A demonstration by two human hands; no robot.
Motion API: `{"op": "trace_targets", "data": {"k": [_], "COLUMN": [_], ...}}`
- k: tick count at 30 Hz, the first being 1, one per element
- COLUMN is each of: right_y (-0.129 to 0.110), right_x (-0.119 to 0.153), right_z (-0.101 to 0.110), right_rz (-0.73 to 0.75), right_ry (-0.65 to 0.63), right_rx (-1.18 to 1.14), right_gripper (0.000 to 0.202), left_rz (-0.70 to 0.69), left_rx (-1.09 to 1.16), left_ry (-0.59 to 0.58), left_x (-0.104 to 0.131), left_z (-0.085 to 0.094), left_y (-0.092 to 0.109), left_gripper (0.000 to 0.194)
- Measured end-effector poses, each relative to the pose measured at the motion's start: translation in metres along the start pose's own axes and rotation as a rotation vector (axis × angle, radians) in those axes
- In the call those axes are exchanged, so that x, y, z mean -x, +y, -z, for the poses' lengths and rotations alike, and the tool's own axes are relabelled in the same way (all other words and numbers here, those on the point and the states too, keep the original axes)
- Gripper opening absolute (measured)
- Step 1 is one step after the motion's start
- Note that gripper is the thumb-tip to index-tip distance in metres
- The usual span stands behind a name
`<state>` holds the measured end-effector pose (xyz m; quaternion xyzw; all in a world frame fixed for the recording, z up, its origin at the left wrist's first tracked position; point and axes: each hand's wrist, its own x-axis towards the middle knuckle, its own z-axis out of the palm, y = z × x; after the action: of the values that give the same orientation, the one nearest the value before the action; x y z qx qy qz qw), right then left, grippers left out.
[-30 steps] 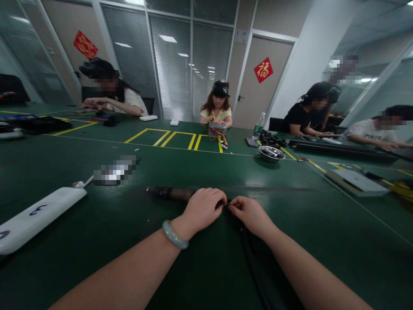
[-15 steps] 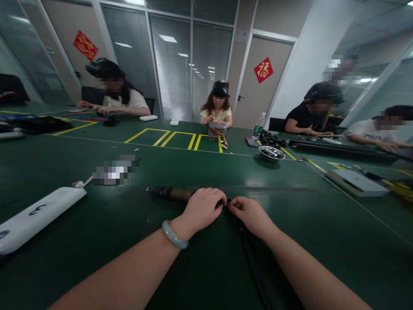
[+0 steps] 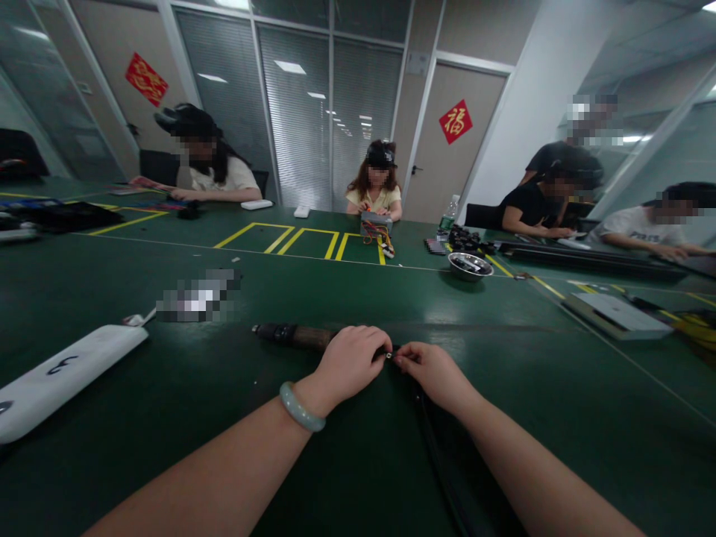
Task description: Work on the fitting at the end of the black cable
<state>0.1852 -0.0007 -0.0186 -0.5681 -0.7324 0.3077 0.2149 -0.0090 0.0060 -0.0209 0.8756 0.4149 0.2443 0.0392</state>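
Observation:
A rod-like handle, black at its left end with a brown grip and a small metal tip, lies on the green table. My left hand, a pale bangle on its wrist, is curled over its right part, fingers closed. Just beyond these fingertips a small shiny metal piece shows. Close beside it my right hand is pinched shut on something dark and thin, mostly hidden by the fingers. From under the right hand a long black strip runs down toward the bottom edge; I cannot tell whether it joins the handle.
To the left lies a white power bank-like case marked 3, with a blurred-out object beyond it. A metal bowl of small parts, a plastic bottle and a flat silver box lie farther right. Several people sit across the table.
My hands have stayed almost in place, and the metal piece between them shows slightly brighter. Across the table, the person at left has shifted their arms and head a little.

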Motion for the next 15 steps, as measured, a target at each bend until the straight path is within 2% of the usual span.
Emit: {"op": "trace_targets", "data": {"k": [10,15], "right_y": [-0.0004,-0.0014], "right_x": [0.001,0.0013], "right_z": [-0.0004,-0.0033], "right_rz": [-0.005,0.023], "right_ry": [-0.02,0.036], "right_rx": [0.014,0.021], "right_gripper": [0.02,0.019], "left_rz": [0.0,-0.007], "left_rx": [0.011,0.01], "left_ry": [0.012,0.005], "left_x": [-0.0001,-0.001], "left_z": [-0.001,-0.002], "left_y": [-0.0016,-0.0027], "left_gripper": [0.009,0.009]}}
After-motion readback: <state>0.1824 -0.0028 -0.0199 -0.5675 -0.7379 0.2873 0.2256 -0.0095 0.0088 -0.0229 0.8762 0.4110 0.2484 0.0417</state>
